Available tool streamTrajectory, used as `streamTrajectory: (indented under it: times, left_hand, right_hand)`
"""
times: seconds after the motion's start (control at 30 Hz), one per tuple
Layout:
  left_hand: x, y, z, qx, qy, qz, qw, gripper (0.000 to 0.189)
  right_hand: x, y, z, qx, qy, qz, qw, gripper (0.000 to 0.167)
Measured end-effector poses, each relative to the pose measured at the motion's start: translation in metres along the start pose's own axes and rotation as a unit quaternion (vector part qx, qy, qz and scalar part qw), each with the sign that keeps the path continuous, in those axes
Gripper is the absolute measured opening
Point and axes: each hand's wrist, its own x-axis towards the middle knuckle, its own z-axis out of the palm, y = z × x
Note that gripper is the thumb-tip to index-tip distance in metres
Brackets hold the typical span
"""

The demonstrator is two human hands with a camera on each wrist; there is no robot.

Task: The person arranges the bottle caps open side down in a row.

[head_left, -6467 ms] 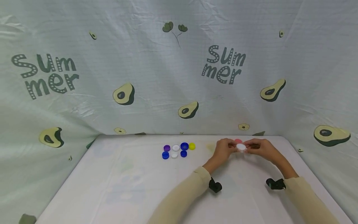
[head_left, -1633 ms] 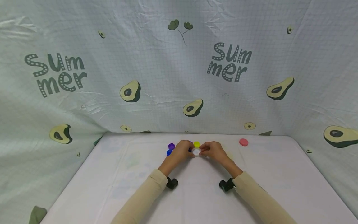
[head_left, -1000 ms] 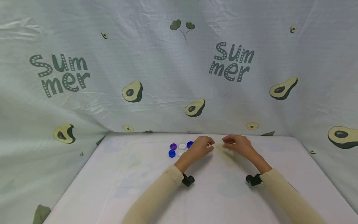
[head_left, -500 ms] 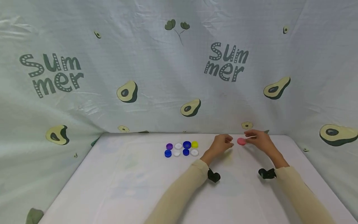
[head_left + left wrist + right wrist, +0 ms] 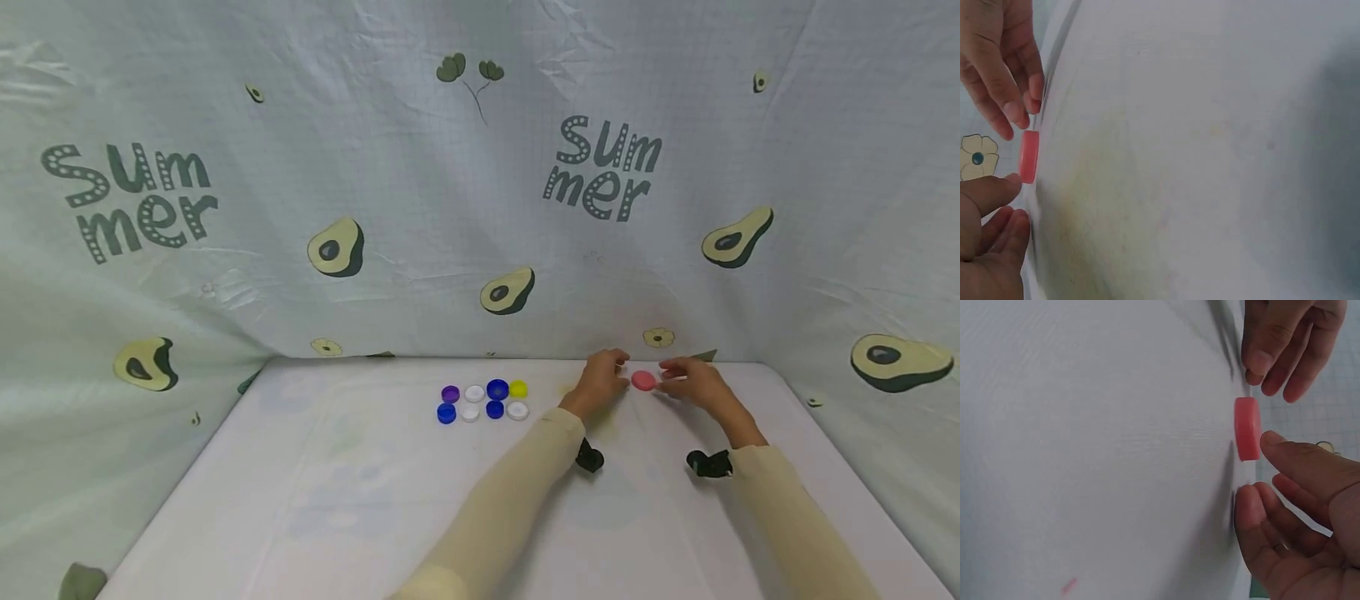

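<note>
A pinkish-red bottle cap lies flat near the far right of the table. My left hand is just left of it and my right hand just right, both with loosely bent fingers. In the left wrist view, the left thumb is beside the lower end of the red cap, and whether it touches is unclear. The right wrist view has the right thumb close to the cap. Neither hand grips it.
Left of the hands, several caps form two rows: purple, white, blue and yellow behind; blue, white, blue and white in front. A printed curtain hangs behind the table.
The white cap, held in both hands earlier, now lies at the right end of the front row. Both hands have left it and moved right, to either side of the red cap.
</note>
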Motion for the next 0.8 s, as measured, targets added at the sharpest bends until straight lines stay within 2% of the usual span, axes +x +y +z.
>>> streamTrajectory:
  times: [0.23,0.47,0.67,0.8]
  left_hand:
    - [0.006,0.002,0.012,-0.039,0.009,-0.008,0.9991,0.039]
    - [0.006,0.003,0.022,-0.078,0.023,-0.014,0.9966,0.040]
    - [0.006,0.008,0.024,-0.068,0.026,-0.042,0.9965,0.030]
    - [0.006,0.012,0.025,-0.044,0.022,-0.049,0.9975,0.024]
  right_hand:
    - [0.003,0.010,0.002,0.018,0.017,-0.010,0.9996,0.051]
    - [0.008,0.008,0.008,0.018,0.030,-0.001,0.9994,0.045]
    - [0.008,0.008,0.007,-0.009,0.018,-0.019,0.9996,0.042]
    - [0.011,0.008,0.007,-0.009,0.012,-0.010,0.9998,0.041]
